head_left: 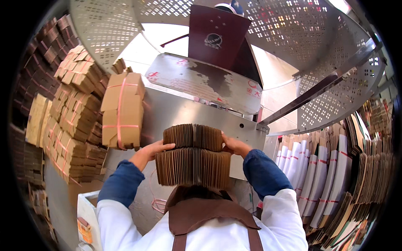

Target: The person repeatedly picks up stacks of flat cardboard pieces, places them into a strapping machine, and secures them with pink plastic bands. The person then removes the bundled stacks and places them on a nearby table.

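Note:
Between my two hands is a thick stack of folded brown cardboard pieces, its many edges upright in two rows, one nearer to me than the other. My left hand grips the stack's left side, thumb along the seam between the rows. On the opposite side my right hand presses in, its fingers partly hidden behind the cardboard. The stack is in front of my apron, at the near edge of a metal worktable. Whether its underside rests on the table cannot be seen.
A pink-strapped cardboard bundle stands at the table's left, beside piled bundles. A machine with a dark red panel and perforated metal guards rises at the far side. White and brown bundles line the right; pink strap lies below.

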Motion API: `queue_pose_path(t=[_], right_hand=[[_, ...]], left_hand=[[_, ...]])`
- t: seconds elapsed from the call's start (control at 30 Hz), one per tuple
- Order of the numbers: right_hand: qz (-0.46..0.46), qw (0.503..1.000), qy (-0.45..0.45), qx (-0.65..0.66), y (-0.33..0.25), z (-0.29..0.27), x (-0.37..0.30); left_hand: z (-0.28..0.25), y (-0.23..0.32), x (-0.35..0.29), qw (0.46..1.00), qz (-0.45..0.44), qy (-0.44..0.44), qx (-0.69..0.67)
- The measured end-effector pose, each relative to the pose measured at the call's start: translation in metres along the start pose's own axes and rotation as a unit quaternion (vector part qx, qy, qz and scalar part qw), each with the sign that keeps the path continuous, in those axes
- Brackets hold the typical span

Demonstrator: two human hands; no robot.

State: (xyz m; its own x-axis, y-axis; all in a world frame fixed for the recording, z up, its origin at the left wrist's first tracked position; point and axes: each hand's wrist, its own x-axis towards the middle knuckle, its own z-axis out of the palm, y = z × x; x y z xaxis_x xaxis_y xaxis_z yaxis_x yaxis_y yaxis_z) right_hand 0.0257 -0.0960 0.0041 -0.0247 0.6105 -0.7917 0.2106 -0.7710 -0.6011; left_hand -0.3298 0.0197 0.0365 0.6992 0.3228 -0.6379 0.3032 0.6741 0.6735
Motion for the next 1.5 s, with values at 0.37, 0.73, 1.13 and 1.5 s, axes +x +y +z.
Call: queue_pose_path(t=[0.37,0.73,1.13,1.5], right_hand=[[0.112,0.990,0.026,0.086,0.016,-0.010,0.038],[-0.214,0.962,0.147,-0.088,0.014,-0.046,-0.004],[-0.157,0.967,0.157,0.126,0.000,-0.061,0.042],[-0.139,0.953,0.131,0.234,0.029,-0.075,0.040]], left_hand=[[-0.023,0.026,0.099,0.990,-0.139,-0.002,0.003],[0.005,0.071,0.099,0.939,0.251,0.060,0.227],[-0.033,-0.014,0.178,0.875,0.284,0.186,0.344],[0.032,0.048,0.175,0.871,0.337,0.157,0.321]])
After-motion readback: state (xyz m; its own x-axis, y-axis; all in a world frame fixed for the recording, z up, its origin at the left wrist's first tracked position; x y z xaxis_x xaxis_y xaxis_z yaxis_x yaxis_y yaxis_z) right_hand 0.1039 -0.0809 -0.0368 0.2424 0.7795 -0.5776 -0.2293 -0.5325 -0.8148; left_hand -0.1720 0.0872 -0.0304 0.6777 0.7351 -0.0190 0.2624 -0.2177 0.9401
